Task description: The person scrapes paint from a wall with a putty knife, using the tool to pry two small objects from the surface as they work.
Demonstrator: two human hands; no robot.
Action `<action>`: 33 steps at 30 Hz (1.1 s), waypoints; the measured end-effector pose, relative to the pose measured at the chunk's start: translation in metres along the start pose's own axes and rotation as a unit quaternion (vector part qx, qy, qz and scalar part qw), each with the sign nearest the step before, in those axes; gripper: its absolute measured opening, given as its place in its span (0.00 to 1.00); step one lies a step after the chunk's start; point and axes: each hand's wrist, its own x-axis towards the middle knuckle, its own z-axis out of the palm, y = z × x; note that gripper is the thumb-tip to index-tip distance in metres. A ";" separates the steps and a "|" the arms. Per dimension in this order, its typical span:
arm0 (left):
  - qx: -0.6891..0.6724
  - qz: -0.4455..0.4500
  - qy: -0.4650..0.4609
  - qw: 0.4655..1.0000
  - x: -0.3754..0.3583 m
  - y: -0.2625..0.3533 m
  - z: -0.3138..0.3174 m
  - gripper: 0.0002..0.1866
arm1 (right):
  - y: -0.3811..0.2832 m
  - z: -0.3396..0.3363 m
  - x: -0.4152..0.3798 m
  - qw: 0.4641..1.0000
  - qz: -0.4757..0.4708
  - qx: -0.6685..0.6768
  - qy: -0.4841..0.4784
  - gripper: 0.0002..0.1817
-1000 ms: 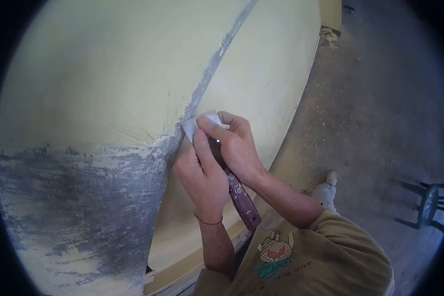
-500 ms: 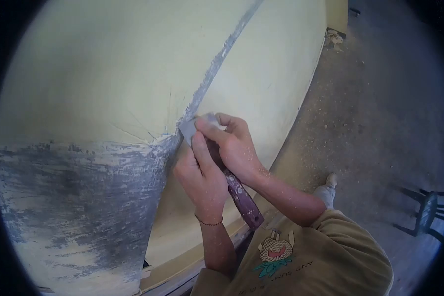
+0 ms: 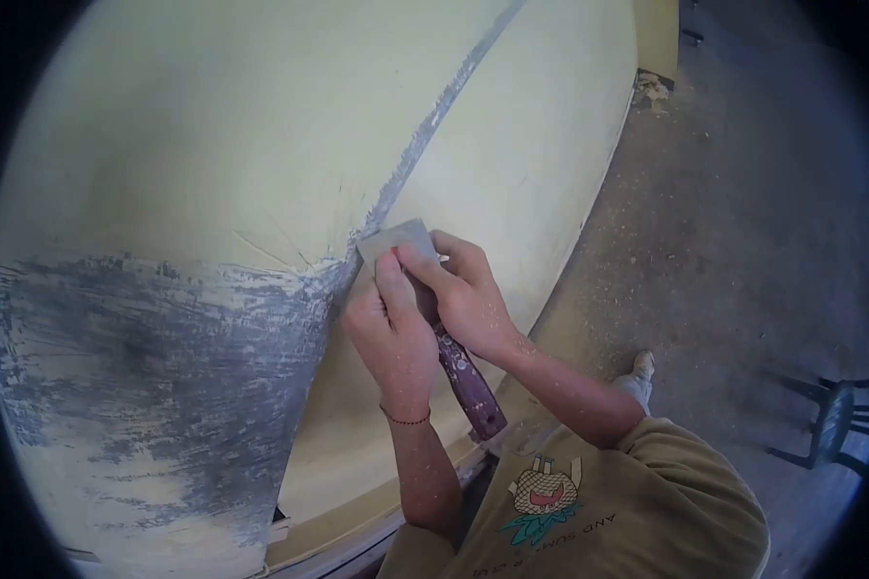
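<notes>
Both hands hold a scraper [image 3: 471, 391] with a wide grey metal blade and a worn purple handle. My left hand [image 3: 396, 338] is closed on the blade's left side, its thumb pressed against the metal. My right hand [image 3: 473, 299] grips the other side, thumb on the blade and fingers curled behind. The scraper's handle hangs down below the hands, pointing toward my body. The blade's upper left corner is right at the ridge of a curved cream surface [image 3: 232, 145], where a grey stripped line runs upward.
A large scraped grey patch [image 3: 183, 357] covers the lower left of the surface. To the right is a dusty floor [image 3: 724, 222] with scattered flakes. A dark green plastic chair [image 3: 830, 420] stands at far right. My shoe [image 3: 644, 363] rests near the surface's base.
The thumbs have shifted down the blade and more of its metal shows. The scraper has turned slightly, its handle end swinging a little left.
</notes>
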 end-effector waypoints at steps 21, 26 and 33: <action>-0.037 -0.048 0.089 0.994 -0.004 0.002 0.027 0.22 | -0.014 -0.014 0.026 0.998 0.046 -0.001 -0.042 0.11; -0.017 -0.060 0.090 0.994 0.002 0.013 0.029 0.23 | -0.026 -0.015 0.031 0.997 0.036 -0.043 -0.050 0.11; -0.077 -0.098 0.142 0.982 -0.006 0.007 0.047 0.25 | -0.027 -0.022 0.038 0.995 0.021 -0.055 -0.081 0.11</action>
